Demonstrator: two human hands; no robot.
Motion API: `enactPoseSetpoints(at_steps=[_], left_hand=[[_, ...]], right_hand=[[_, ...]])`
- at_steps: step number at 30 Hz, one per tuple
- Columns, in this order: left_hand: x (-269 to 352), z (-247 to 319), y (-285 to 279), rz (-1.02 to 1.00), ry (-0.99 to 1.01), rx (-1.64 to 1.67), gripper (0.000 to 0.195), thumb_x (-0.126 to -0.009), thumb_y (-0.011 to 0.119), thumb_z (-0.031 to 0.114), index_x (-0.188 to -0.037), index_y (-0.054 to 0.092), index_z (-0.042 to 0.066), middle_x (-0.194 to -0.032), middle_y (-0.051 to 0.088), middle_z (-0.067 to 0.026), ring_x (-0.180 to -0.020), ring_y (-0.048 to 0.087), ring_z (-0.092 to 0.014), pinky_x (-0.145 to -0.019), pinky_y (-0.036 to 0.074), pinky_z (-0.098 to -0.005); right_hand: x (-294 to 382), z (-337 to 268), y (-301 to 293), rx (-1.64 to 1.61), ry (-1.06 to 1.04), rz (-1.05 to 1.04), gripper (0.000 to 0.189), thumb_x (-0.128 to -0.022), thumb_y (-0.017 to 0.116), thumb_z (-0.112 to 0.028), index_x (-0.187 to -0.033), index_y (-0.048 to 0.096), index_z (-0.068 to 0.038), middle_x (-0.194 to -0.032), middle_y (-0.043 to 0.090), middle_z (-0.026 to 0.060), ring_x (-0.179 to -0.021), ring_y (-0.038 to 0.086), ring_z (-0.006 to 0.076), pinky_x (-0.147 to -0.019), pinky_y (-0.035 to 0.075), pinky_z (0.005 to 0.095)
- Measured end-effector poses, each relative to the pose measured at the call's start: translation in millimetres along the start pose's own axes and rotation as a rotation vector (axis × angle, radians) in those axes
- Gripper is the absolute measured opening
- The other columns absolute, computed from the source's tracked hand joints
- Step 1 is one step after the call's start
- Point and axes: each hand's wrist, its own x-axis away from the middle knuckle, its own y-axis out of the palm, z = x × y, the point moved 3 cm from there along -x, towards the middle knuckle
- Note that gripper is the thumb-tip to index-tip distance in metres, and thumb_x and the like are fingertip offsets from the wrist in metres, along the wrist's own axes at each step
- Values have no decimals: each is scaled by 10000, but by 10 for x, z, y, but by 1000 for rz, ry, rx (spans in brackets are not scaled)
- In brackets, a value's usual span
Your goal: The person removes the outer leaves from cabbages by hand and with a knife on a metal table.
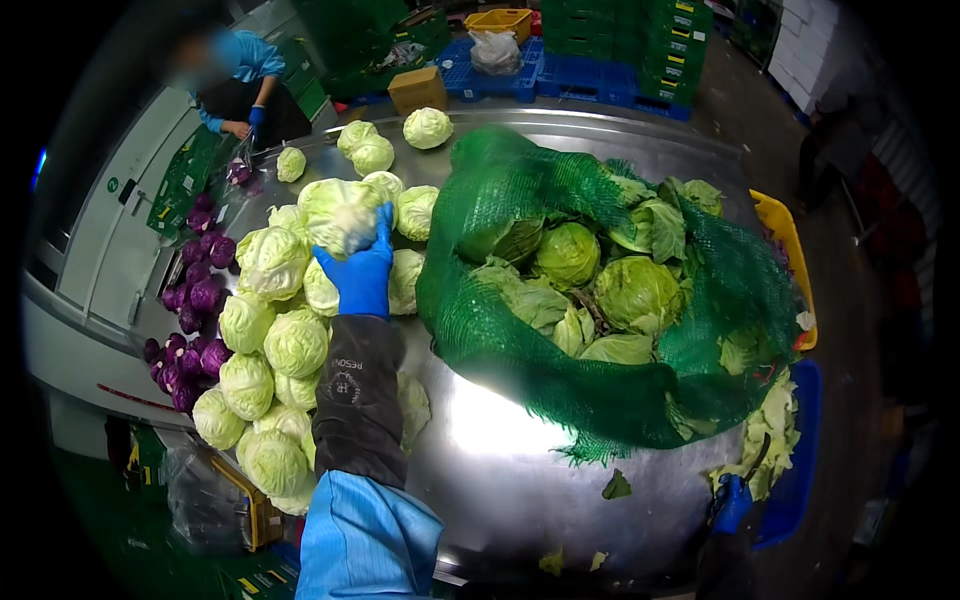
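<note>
My left hand [360, 274], in a blue glove, grips a trimmed pale green cabbage [337, 214] on top of the heap of cabbages [296, 341] at the left of the steel table. Far to the right, at the table's edge, my right hand [733, 504] is gloved in blue and closed around a knife [760, 456] with a dark, curved blade. Between my hands a green mesh sack [495, 352] lies open. Inside it are several untrimmed cabbages [637, 292] with loose outer leaves.
Purple cabbages [199, 292] line the table's left side. A blue bin [806, 450] with cut leaves [776, 420] and a yellow crate [791, 240] stand off the right edge. Across the table a person [251, 75] handles a bagged purple cabbage [239, 171]. Leaf scraps [617, 485] dot the steel table [510, 510].
</note>
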Motion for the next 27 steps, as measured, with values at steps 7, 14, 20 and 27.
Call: enactPoseSetpoints(at_steps=[7, 14, 20, 27], left_hand=[[-664, 532, 119, 122, -127, 245, 1109, -745, 798, 483, -1496, 188, -61, -1512, 272, -266, -1377, 332, -418, -1113, 411, -478], [-1684, 1884, -420, 46, 115, -849, 859, -865, 659, 522, -1435, 344, -38, -1496, 355, -217, -1375, 339, -310, -1094, 397, -459], [-1632, 1808, -698, 60, -42, -383, 752, -891, 632, 336, -1443, 322, -70, -1513, 331, -235, -1394, 325, -333, -1150, 303, -425], [-153, -257, 805, 86, -32, -845, 537, -983, 507, 205, -1420, 378, -79, -1457, 418, -280, -1336, 449, -390, -1136, 366, -466]], right_hand=[[139, -128, 152, -36, 16, 68, 222, -975, 590, -249, -811, 636, -106, -520, 477, -29, -332, 345, 73, -314, 239, 239], [161, -197, 333, 56, 84, 15, 227, -978, 554, -238, -817, 635, -101, -507, 449, -29, -333, 341, 74, -318, 249, 243], [282, -288, 221, 48, 61, 81, 234, -974, 573, -264, -831, 644, -94, -512, 466, -24, -341, 362, 80, -335, 273, 246], [390, -541, 294, 36, 155, 77, 182, -896, 594, -211, -816, 672, -67, -513, 495, 18, -341, 416, 128, -333, 308, 283]])
